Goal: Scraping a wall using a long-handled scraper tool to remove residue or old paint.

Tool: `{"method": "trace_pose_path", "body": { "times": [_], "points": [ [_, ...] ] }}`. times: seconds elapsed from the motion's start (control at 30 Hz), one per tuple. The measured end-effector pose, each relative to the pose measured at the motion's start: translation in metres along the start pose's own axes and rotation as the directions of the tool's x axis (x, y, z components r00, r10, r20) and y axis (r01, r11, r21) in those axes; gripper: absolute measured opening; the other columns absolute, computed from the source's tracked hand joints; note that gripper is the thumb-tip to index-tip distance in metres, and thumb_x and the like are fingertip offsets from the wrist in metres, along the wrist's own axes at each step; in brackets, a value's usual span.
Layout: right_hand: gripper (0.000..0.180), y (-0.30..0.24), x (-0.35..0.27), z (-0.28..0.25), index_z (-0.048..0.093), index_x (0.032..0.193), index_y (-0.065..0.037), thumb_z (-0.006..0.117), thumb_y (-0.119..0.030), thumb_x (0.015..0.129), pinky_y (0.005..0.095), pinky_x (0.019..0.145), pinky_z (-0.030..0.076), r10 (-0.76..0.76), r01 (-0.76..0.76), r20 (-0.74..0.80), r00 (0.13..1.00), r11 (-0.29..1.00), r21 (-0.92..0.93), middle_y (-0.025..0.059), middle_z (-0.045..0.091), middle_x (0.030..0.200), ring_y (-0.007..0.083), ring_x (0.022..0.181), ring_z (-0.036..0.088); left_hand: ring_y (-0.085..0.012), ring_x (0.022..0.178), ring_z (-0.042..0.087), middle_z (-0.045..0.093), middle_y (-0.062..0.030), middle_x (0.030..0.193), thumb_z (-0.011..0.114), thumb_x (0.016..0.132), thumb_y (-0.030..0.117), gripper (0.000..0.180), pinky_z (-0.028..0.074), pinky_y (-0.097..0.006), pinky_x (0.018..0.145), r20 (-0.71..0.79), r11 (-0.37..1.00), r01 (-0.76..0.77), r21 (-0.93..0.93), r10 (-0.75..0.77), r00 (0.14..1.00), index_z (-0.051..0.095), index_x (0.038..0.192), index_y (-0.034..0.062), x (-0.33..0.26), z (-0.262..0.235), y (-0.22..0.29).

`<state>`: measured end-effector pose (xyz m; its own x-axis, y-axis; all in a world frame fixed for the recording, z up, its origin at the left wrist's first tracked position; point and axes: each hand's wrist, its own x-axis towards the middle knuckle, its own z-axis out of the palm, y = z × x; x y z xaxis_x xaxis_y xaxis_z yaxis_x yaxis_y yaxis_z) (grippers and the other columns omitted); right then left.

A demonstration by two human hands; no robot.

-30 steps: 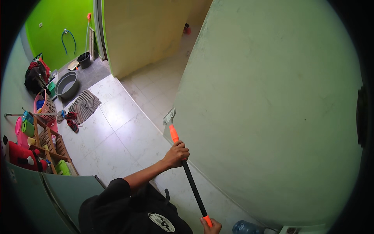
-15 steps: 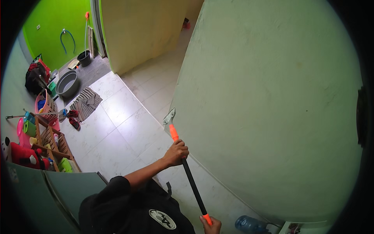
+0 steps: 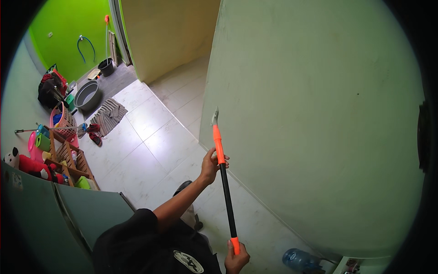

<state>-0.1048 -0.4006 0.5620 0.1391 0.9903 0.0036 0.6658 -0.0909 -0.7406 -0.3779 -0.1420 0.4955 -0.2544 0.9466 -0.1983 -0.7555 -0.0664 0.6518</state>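
A long-handled scraper (image 3: 226, 187) with a black shaft, orange ends and a small metal head stands nearly upright in front of me. My left hand (image 3: 210, 166) supports it at the upper orange collar, its fingers passing behind the handle. Lower down, my right hand (image 3: 237, 259) is wrapped round the orange end grip. The metal head (image 3: 215, 117) now shows edge-on, before the pale green wall (image 3: 310, 114); whether it touches the wall I cannot tell.
White floor tiles (image 3: 153, 137) run along the wall's foot. At left stand a wooden rack (image 3: 73, 157), a pink basket (image 3: 64, 122) and red shoes (image 3: 95, 134) by a striped mat (image 3: 109, 116). A blue water jug (image 3: 299, 259) lies at lower right.
The scraper has turned, so its head went from broad side to edge-on, and it shifted right and up. My left hand has moved up to the orange collar with a looser hold.
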Motion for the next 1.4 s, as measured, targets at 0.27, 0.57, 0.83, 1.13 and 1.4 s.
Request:
{"method": "trace_pose_path", "body": {
  "times": [0.27, 0.57, 0.83, 1.13, 1.4],
  "points": [
    [0.024, 0.009, 0.009, 0.009, 0.064, 0.109, 0.002, 0.071, -0.019, 0.099, 0.0283, 0.049, 0.043, 0.071, -0.305, 0.471, 0.879, 0.844, 0.442, 0.0091, 0.066, 0.071, 0.0120, 0.050, 0.053, -0.0078, 0.041, 0.045, 0.049, 0.0017, 0.066, 0.051, 0.106, 0.057, 0.048, 0.036, -0.023, 0.035, -0.116, 0.993, 0.000, 0.120, 0.014, 0.993, 0.049, 0.116, 0.0096, 0.021, 0.046, 0.009],
    [0.029, 0.006, 0.032, 0.020, 0.062, 0.101, -0.002, 0.056, -0.029, 0.109, 0.0237, 0.046, 0.037, 0.244, -0.508, 0.534, 0.810, 0.747, 0.430, 0.0012, 0.052, 0.067, 0.0066, 0.052, 0.048, -0.0153, 0.033, 0.049, 0.051, -0.0033, 0.059, 0.057, 0.106, 0.048, 0.040, 0.043, -0.029, 0.031, -0.067, 0.984, -0.029, 0.174, 0.041, 0.997, 0.047, 0.109, 0.0094, 0.045, 0.062, 0.011],
    [0.030, 0.011, 0.026, 0.054, 0.062, 0.096, -0.002, 0.055, -0.029, 0.109, 0.0258, 0.051, 0.038, 0.189, -0.418, 0.461, 0.867, 0.780, 0.466, 0.0013, 0.055, 0.063, 0.0077, 0.054, 0.050, -0.0122, 0.030, 0.041, 0.046, -0.0001, 0.052, 0.040, 0.110, 0.055, 0.050, 0.036, -0.027, 0.029, -0.022, 0.978, -0.029, 0.207, 0.034, 0.999, 0.051, 0.105, 0.0063, 0.065, 0.074, 0.004],
    [0.034, 0.016, 0.037, 0.052, 0.059, 0.085, -0.002, 0.059, -0.029, 0.105, 0.0270, 0.051, 0.038, 0.178, -0.261, 0.303, 0.936, 0.929, 0.263, -0.0018, 0.050, 0.060, 0.0071, 0.053, 0.049, -0.0123, 0.030, 0.038, 0.042, -0.0001, 0.050, 0.034, 0.111, 0.056, 0.053, 0.034, -0.028, 0.029, -0.104, 0.958, -0.018, 0.285, 0.050, 0.993, 0.050, 0.104, 0.0057, 0.069, 0.075, 0.009],
    [0.032, -0.005, 0.042, 0.055, 0.059, 0.082, -0.004, 0.065, -0.030, 0.100, 0.0391, 0.053, 0.047, 0.216, -0.238, 0.234, 0.948, 0.969, 0.072, 0.0109, 0.059, 0.059, 0.0251, 0.053, 0.061, -0.0130, 0.030, 0.038, 0.042, -0.0002, 0.049, 0.035, 0.112, 0.053, 0.050, 0.033, -0.030, 0.029, -0.139, 0.932, 0.028, 0.361, 0.023, 0.990, 0.050, 0.098, 0.0073, 0.082, 0.073, 0.017]
  ]
}}
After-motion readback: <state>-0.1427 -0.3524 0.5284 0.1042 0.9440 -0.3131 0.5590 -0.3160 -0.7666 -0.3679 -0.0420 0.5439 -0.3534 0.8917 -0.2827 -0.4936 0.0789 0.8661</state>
